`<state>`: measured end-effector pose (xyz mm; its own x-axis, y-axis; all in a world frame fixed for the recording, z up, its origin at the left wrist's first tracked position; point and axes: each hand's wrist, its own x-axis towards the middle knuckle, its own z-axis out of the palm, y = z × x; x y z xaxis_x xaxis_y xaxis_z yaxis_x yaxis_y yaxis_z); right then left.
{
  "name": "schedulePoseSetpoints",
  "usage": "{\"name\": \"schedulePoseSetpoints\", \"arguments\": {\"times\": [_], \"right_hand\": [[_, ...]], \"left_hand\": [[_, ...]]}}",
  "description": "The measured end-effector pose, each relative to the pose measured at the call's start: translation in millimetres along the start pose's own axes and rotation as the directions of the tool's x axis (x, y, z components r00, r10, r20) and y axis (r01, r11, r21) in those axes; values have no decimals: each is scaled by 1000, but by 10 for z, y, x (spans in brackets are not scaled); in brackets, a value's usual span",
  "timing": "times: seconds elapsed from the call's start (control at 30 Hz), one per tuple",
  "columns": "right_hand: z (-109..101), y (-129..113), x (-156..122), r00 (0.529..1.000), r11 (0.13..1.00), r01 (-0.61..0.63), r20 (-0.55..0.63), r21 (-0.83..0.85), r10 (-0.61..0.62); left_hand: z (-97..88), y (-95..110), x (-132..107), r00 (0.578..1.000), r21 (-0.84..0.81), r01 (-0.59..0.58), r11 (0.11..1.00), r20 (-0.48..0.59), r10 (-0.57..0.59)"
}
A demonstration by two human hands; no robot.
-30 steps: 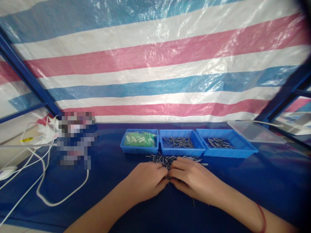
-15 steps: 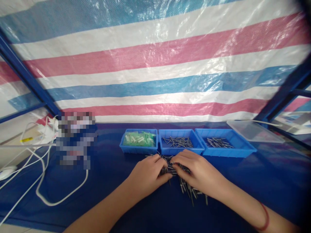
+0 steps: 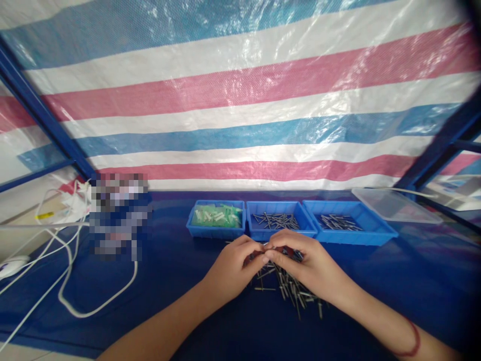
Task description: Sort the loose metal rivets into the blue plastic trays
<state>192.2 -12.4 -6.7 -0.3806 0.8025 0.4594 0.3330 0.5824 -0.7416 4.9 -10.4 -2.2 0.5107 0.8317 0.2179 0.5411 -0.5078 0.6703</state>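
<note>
Above a loose pile of metal blind rivets [image 3: 287, 283] on the blue tabletop, my two hands meet at the fingertips. My left hand [image 3: 235, 263] is closed in a pinch, thumb against fingers. My right hand [image 3: 302, 258] pinches from the other side, its thumb tip touching the left one. A shiny bit of metal, seemingly a rivet, shows between the fingertips; most of it is hidden. Just behind the hands stands the middle blue bin [image 3: 281, 234], with more rivets inside. One rivet [image 3: 265, 289] lies apart from the pile, near my left thumb.
A left blue bin [image 3: 216, 232] holds green and white packets; a right blue bin [image 3: 355, 238] holds metal pins. Behind it lies a clear plastic lid [image 3: 396, 204]. White cables [image 3: 80, 316] and a blurred-out patch occupy the left side. A striped sheet [image 3: 240, 95] hangs behind.
My hands have risen slightly out of the pile and come together until their fingertips touch. More of the pile shows beneath them, including a single rivet lying apart.
</note>
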Motion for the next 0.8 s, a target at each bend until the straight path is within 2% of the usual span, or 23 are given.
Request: {"name": "schedulePoseSetpoints", "arguments": {"times": [0.23,0.33,0.57,0.7,0.8], "right_hand": [[-4,-4,7,992,996,-94,-88,8,94],[6,-3,4,990,993,-115,-80,33,118],[-24,-20,10,996,996,-79,-48,32,81],[-46,-37,19,999,996,-35,-23,-88,33],[-86,-26,31,998,977,55,32,-204,-50]], "left_hand": [[18,-6,3,1000,-19,5,1000,-14,-5],[32,-4,1,1000,-24,-8,1000,-16,7],[21,-8,-7,997,-41,-8,999,-76,5],[-23,4,-1,992,-28,10,1000,-129,-13],[-50,22,-3,993,10,36,999,-109,-34]]}}
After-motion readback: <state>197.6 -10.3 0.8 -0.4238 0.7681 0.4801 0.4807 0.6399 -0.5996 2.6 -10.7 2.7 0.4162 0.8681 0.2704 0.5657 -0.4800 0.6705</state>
